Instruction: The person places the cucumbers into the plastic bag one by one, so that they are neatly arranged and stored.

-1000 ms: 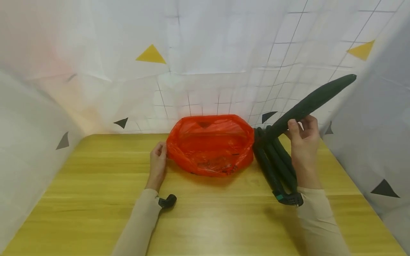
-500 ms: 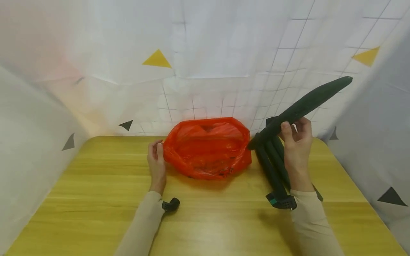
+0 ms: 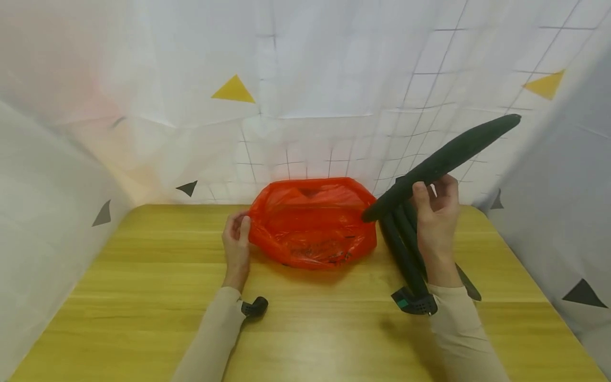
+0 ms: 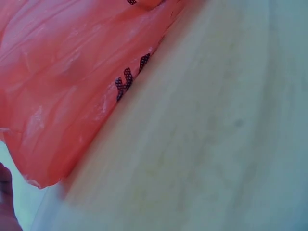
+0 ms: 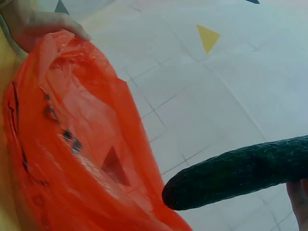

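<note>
Two beige sleeves (image 3: 210, 334) at the near edge, one to either side of centre. Black wrist camera (image 3: 255, 307) on the left wrist; second wrist camera (image 3: 415, 303), with green patch, on the right. Beneath both forearms, yellow wood-grain tabletop (image 3: 310, 334), extending back to the wall.

Left hand (image 3: 236, 239) at the left end of a red plastic bag (image 3: 286, 254): fingers bent, rim pinched between thumb and fingers. Bag resting on the tabletop between the hands, mouth spread wide, dark print on the front wall, also legible as dark marks in the left wrist view.

Right hand (image 3: 436, 212) raised to the right of the bag: pinching a long dark-green cucumber (image 3: 448, 159) between thumb and fingers, slightly toward its lower end. Cucumber tilted, far end up and to the right, lower end at the bag's right rim. Contact between tip and rim: not determinable.

Just right of the bag, at least two more cucumbers (image 3: 401, 254) lying on the tabletop, partly hidden by right hand and wrist; exact count uncertain.

Behind, white wall sheet (image 3: 315, 69) with thin grid lines, dark triangles (image 3: 188, 188) low down, yellow triangles (image 3: 234, 90) higher.
</note>
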`<state>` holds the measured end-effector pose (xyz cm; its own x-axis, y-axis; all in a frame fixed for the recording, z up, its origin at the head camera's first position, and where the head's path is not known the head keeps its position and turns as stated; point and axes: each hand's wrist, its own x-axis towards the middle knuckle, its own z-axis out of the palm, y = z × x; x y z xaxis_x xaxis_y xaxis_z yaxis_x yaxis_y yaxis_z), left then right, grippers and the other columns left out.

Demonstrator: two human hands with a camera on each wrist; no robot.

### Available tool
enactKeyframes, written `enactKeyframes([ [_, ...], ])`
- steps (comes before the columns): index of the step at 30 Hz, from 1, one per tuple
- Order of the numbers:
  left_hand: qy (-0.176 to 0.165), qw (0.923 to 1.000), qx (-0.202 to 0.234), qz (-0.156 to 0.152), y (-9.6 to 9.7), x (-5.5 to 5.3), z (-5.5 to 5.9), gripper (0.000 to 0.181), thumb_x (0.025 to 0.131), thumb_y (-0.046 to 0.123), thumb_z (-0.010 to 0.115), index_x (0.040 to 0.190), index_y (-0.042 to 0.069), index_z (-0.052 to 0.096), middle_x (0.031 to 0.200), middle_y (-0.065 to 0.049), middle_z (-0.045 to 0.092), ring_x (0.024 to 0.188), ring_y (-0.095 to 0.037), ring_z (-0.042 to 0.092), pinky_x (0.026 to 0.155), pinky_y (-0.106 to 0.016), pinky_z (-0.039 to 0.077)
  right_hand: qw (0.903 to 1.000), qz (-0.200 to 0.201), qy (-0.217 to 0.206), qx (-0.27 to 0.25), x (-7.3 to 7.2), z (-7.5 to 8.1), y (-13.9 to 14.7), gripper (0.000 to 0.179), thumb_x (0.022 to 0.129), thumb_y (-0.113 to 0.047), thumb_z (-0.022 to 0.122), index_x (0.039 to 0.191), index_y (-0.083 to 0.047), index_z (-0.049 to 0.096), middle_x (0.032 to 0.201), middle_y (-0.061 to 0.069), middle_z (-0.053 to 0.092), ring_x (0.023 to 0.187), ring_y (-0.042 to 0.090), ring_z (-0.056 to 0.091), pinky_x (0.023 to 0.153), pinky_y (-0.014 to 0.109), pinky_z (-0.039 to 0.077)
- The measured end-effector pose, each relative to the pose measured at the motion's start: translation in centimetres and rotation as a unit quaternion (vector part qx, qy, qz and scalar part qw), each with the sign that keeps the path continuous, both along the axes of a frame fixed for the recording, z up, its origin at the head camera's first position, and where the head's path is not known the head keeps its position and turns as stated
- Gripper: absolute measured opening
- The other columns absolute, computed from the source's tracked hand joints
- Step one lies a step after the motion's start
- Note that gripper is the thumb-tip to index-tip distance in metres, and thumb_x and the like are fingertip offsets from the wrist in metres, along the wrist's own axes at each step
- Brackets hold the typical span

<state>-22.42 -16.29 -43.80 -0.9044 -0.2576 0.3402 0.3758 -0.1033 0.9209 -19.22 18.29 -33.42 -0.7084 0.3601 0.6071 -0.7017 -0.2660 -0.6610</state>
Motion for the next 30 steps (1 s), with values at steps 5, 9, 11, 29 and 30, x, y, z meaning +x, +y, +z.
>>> enactKeyframes([
  [5,-0.001,1.0,0.003,0.001,0.0,0.0,-0.1,0.031,0.095,0.016,0.056,0.117,-0.006,0.054,0.1,0.003,0.059,0.093,-0.009,0.055,0.085,-0.016,0.047,0.9979,0.018,-0.034,0.051,-0.6,-1.0,-1.3,0.036,0.088,0.007,0.056,0.121,-0.004,0.047,0.11,0.007,0.055,0.098,0.019,0.059,0.084,0.024,0.053],
  [9,0.003,1.0,0.004,-0.003,0.1,0.0,-0.2,0.032,0.094,0.015,0.057,0.117,-0.006,0.055,0.101,-0.001,0.059,0.093,-0.009,0.057,0.085,-0.017,0.047,0.9934,0.03,-0.037,0.105,-0.9,-1.8,-2.2,0.039,0.088,0.009,0.056,0.124,-0.004,0.047,0.115,0.008,0.055,0.101,0.02,0.059,0.089,0.024,0.052],
  [11,0.005,1.0,0.004,-0.004,0.2,-0.1,-0.2,0.032,0.094,0.015,0.058,0.117,-0.007,0.055,0.102,-0.002,0.06,0.093,-0.009,0.057,0.085,-0.017,0.048,0.9902,0.028,-0.035,0.132,-1.0,-2.2,-2.6,0.042,0.087,0.01,0.056,0.126,-0.003,0.046,0.116,0.008,0.055,0.101,0.02,0.059,0.09,0.024,0.051],
  [29,0.002,0.9999,0.013,0.006,0.3,0.1,-0.1,0.031,0.092,0.016,0.061,0.115,-0.005,0.058,0.1,0.001,0.062,0.093,-0.011,0.058,0.085,-0.018,0.048,0.9368,-0.007,-0.091,0.338,0.4,-2.1,-5.7,0.049,0.086,0.002,0.064,0.131,0.001,0.047,0.119,0.013,0.056,0.107,0.012,0.058,0.092,0.026,0.05],
  [30,0.001,0.9999,0.012,0.007,0.3,0.1,-0.1,0.031,0.092,0.016,0.061,0.115,-0.004,0.058,0.1,0.001,0.062,0.094,-0.011,0.058,0.085,-0.018,0.048,0.9312,-0.013,-0.089,0.353,0.5,-2.1,-5.8,0.049,0.085,0.003,0.064,0.131,0.002,0.047,0.12,0.016,0.056,0.108,0.015,0.058,0.092,0.029,0.051],
])
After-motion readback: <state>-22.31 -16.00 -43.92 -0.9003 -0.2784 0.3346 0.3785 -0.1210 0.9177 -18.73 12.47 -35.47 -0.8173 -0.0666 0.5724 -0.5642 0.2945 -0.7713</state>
